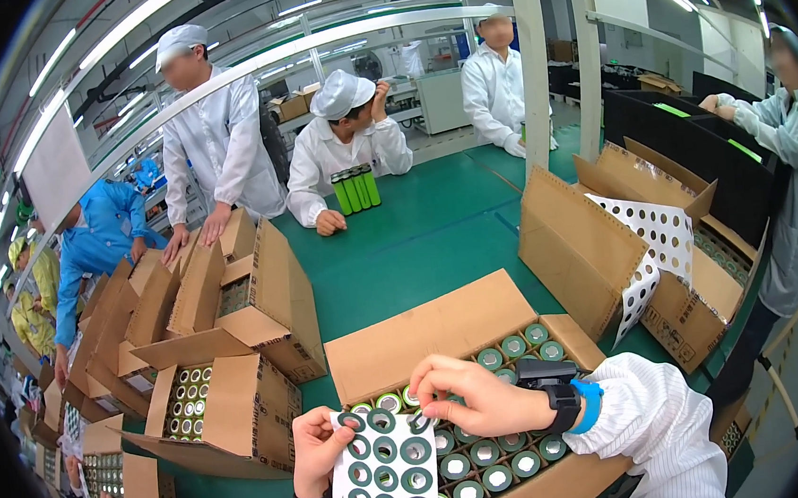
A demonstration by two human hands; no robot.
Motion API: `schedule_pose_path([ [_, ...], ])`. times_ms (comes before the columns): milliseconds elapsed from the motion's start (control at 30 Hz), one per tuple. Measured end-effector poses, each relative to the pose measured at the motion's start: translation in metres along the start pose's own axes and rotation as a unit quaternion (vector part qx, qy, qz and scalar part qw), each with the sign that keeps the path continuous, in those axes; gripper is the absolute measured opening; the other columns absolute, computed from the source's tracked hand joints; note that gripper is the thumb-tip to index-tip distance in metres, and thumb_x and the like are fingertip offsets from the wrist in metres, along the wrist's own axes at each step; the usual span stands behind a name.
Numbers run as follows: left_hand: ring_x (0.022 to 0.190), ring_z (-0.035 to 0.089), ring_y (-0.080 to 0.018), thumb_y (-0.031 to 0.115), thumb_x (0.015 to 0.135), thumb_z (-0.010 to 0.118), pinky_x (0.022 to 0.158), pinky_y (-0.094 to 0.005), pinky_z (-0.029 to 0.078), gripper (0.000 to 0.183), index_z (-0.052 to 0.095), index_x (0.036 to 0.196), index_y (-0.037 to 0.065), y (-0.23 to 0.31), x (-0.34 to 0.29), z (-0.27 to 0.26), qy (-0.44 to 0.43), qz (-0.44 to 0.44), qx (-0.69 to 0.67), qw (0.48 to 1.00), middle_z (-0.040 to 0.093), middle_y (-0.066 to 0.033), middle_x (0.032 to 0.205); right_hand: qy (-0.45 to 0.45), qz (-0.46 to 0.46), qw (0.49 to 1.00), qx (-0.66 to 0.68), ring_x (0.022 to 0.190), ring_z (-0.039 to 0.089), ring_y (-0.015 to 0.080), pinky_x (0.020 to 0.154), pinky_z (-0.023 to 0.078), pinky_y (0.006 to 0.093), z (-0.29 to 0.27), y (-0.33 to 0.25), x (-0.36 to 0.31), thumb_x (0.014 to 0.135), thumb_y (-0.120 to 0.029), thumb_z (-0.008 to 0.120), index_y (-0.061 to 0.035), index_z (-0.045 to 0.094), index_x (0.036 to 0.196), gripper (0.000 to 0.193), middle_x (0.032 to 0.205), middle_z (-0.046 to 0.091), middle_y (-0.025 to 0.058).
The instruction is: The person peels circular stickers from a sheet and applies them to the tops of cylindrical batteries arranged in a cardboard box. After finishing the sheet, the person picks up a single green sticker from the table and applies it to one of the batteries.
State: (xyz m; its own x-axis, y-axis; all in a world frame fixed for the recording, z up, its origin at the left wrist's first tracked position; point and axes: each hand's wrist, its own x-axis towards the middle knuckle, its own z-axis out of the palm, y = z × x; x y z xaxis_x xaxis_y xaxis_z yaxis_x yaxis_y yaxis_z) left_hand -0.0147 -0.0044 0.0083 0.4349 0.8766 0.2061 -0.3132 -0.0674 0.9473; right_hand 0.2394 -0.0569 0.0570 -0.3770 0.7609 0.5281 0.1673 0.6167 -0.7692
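The ringing of the cells looks well along but unfinished: across the right and front of the box [431,339], the ringed cells [526,464] wear flat dark green rings around pale centres, while a few bare cells [390,402] at the box's rear left, just behind the sheet, seem to have none. The sheet [401,464] hangs over the box's left side, carrying three columns of green rings [417,462], so plenty appear left to use. The left hand [317,453], at the box's left, grips the sheet's upper left edge between thumb and fingers. The right hand [464,395], above the middle of the box, has thumb and forefinger drawn narrow on a ring at the sheet's top right corner; whether that ring is already free of its backing cannot be told. To the left of the box, a carton [243,419] holds cells that look unringed, likely work yet to be done. The sheet and right forearm hide many cells in the box, so the remaining count is unclear; the sheet's lower end is cut off by the frame, and the left hand's fingers behind the sheet are hidden.
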Motion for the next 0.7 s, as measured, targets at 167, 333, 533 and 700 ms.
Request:
schedule_pose_path([
  [167, 0.096, 0.058, -0.0162, 0.016, 0.074, 0.074, 0.079, -0.0278, 0.046, 0.022, 0.059, 0.076, 0.0, -0.018, 0.004, -0.015, 0.012, 0.026, 0.019, 0.999, 0.065, -0.0095, 0.079, 0.082, 0.032, 0.996, 0.022, 0.076, 0.05, 0.0133, 0.065, 0.042, 0.0244, -0.007, 0.006, 0.002, 0.083, -0.008, 0.057, -0.0028, 0.054, 0.081, 0.007, 0.099, 0.051, 0.0064],
  [333, 0.096, 0.059, -0.0196, 0.023, 0.072, 0.075, 0.085, -0.0326, 0.045, 0.03, 0.053, 0.072, 0.004, -0.032, 0.008, -0.026, -0.039, 0.082, -0.045, 0.995, 0.062, -0.0069, 0.073, 0.023, 0.117, 0.989, -0.083, 0.094, 0.048, 0.0245, 0.083, 0.039, 0.0342, -0.004, 0.036, 0.0, 0.081, -0.019, 0.061, -0.0035, 0.06, 0.078, 0.016, 0.1, 0.053, 0.0097],
  [533, 0.083, 0.062, -0.0164, 0.027, 0.078, 0.069, 0.076, -0.0282, 0.048, 0.03, 0.049, 0.077, 0.005, -0.036, 0.008, -0.026, -0.011, 0.082, -0.077, 0.994, 0.062, -0.0087, 0.077, -0.043, 0.154, 0.976, -0.149, 0.095, 0.045, 0.0282, 0.085, 0.037, 0.0366, 0.004, 0.038, 0.006, 0.079, -0.015, 0.058, -0.0007, 0.062, 0.076, 0.015, 0.096, 0.056, 0.0096],
  [700, 0.072, 0.062, -0.0127, 0.028, 0.086, 0.058, 0.062, -0.0228, 0.05, 0.026, 0.048, 0.085, 0.004, -0.033, 0.013, -0.024, -0.007, 0.057, -0.103, 0.993, 0.065, -0.0138, 0.087, -0.041, 0.145, 0.973, -0.176, 0.091, 0.043, 0.0268, 0.084, 0.037, 0.0358, 0.006, 0.04, 0.005, 0.079, -0.013, 0.056, -0.0003, 0.062, 0.074, 0.015, 0.094, 0.057, 0.0077],
])
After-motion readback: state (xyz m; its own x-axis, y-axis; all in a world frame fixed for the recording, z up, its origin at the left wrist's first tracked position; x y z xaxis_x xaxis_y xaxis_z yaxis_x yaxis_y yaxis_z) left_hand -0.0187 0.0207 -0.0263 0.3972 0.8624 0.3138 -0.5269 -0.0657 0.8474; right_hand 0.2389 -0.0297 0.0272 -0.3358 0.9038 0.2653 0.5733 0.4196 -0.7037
